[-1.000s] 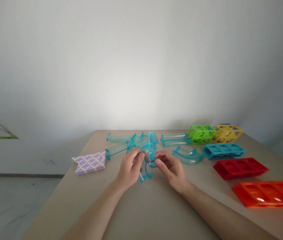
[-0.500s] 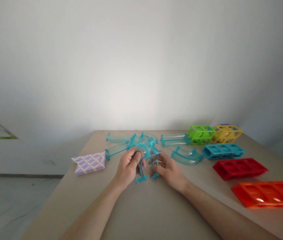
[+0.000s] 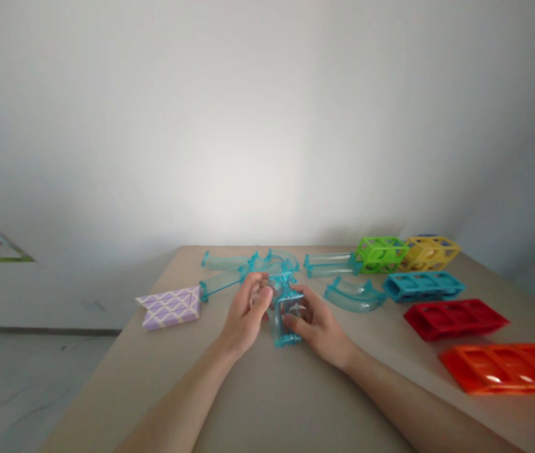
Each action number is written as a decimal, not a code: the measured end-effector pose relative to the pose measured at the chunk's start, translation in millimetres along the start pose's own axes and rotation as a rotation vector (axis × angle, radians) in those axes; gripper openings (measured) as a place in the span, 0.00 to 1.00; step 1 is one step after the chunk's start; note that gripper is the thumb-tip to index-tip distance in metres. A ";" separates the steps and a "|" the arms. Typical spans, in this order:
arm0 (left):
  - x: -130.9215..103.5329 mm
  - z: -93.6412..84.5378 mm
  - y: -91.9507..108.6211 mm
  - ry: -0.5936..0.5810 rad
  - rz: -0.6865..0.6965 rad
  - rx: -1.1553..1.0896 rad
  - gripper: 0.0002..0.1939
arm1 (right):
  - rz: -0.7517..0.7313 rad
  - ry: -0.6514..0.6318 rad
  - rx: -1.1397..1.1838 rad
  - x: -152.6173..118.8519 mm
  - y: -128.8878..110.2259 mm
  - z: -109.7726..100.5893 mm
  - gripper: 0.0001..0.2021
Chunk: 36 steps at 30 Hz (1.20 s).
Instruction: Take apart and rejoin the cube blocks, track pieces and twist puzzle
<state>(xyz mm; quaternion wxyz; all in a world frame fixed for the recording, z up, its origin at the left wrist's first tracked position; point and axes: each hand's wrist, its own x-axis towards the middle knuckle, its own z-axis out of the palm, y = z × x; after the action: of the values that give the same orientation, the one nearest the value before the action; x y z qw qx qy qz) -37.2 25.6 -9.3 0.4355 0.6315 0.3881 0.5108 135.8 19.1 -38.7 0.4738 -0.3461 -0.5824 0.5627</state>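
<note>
Just above the middle of the table, both hands hold clear blue plastic track pieces (image 3: 282,302) pressed close together. My left hand (image 3: 247,313) grips their left side, thumb toward me and fingers behind. On the right, my right hand (image 3: 313,322) pinches the lower part between thumb and fingers. The pieces overlap, so where one ends and the other begins is hard to make out. Behind my hands lie more clear blue tracks: a straight one (image 3: 225,280), a curved one (image 3: 284,258) and another straight one (image 3: 331,264). To the right rests a curved track (image 3: 355,296).
Along the right side lie open-frame blocks: green (image 3: 381,255), yellow (image 3: 430,253), blue (image 3: 423,286), red (image 3: 456,318) and orange (image 3: 508,368). A purple patterned piece (image 3: 172,308) is at the table's left edge. A white wall (image 3: 267,126) stands behind the table (image 3: 258,402).
The two track pieces, held apart at their near ends before, are now brought together. My left hand has tilted more upright, while my right hand has stayed nearly in place.
</note>
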 end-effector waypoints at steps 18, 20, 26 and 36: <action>0.2 2.7 -1.6 0.094 0.015 0.169 0.20 | 0.044 -0.085 -0.040 0.4 -8.1 0.8 0.18; -0.1 2.5 -3.2 0.108 0.014 0.193 0.19 | 0.069 -0.096 -0.026 0.6 -8.2 1.7 0.19; 0.3 2.2 -7.1 0.160 0.021 0.224 0.18 | 0.082 -0.095 -0.045 -0.8 -11.5 2.3 0.21; 7.9 2.3 -2.0 0.319 -0.107 0.053 0.21 | 0.035 -0.283 0.093 -6.6 -11.0 -8.0 0.38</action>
<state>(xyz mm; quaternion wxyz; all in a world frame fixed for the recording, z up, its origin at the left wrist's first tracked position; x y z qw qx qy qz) -33.6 33.3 -9.1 0.3784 0.5321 0.4986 0.5701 146.8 14.2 -29.7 0.3926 -0.2511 -0.6103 0.6406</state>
